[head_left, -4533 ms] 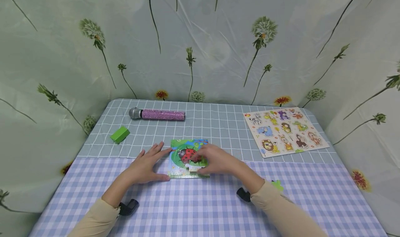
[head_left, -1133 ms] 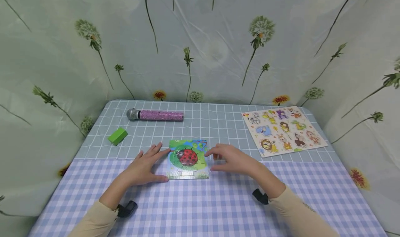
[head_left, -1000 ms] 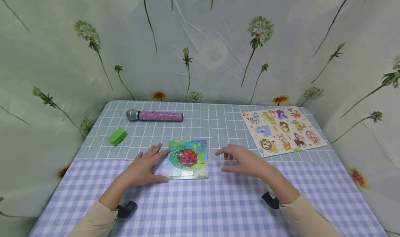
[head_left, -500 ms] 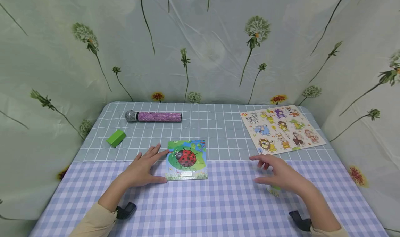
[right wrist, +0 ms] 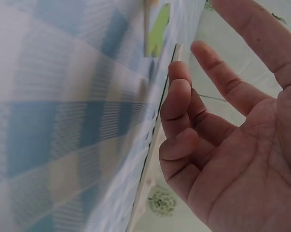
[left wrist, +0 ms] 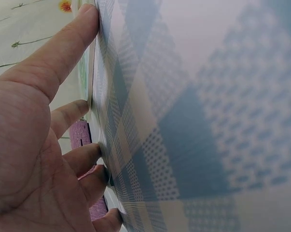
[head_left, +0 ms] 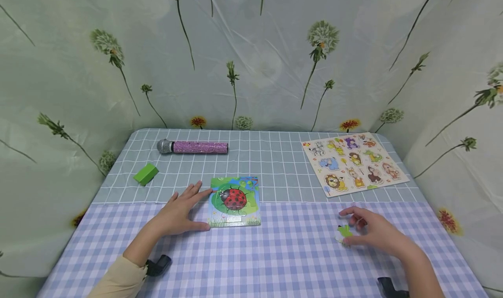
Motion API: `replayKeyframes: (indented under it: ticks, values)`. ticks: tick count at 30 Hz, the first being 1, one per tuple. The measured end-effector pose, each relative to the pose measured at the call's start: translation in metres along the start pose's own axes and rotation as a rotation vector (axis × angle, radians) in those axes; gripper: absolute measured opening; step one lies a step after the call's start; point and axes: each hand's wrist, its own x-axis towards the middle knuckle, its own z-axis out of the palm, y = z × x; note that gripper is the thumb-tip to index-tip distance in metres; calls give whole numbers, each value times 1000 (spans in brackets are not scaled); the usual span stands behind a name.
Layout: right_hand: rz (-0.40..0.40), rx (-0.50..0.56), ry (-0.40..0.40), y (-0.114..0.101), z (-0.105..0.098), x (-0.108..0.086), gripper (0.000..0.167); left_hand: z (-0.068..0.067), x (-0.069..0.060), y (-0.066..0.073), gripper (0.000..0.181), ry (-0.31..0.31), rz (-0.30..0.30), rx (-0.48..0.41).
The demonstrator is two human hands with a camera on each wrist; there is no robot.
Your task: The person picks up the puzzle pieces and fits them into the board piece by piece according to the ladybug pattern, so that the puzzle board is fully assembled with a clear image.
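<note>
A square ladybug jigsaw puzzle lies flat mid-table in the head view, with a pale patch near its bottom edge. Along its left side rests my left hand, thumb and index finger spread and touching the border. To the right, a loose green-and-white puzzle piece lies on the checked cloth. My right hand hovers over it, thumb close to its lower edge and index finger stretched out beyond. In the right wrist view, the green puzzle piece appears apart from the fingers, the others of which are loosely bent.
A pink glittery microphone lies at the back left, with a green block in front of it. At the back right is an animal puzzle board. A patterned curtain stands behind the table.
My right hand has left the ladybug puzzle, where it was working on the right part, and moved right and nearer to the loose piece. My left hand has stayed at the puzzle's edge.
</note>
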Motion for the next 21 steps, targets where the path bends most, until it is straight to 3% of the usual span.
replayKeyframes:
  ticks: [10, 21]
  values:
    - [4, 77, 0, 10, 9, -3, 70, 0, 0, 0, 104, -3, -1, 0]
    - [5, 57, 14, 10, 15, -1, 69, 0, 0, 0, 104, 1, -4, -5]
